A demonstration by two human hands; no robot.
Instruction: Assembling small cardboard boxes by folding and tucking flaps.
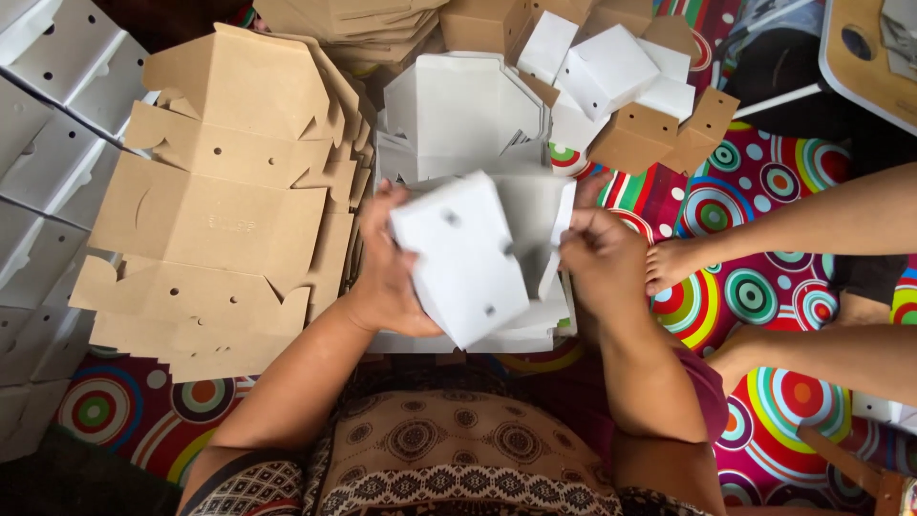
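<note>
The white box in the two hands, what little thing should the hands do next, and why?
Probably press the loose side flap in with the right hand. The white box is only half folded: the left hand grips its left edge, while a flap on the right stands open by the right fingers. Finished boxes lie piled beyond, and flat blanks wait on the left.

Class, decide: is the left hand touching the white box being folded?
Touching. The head view shows the left hand wrapped around the white box's left edge.
</note>
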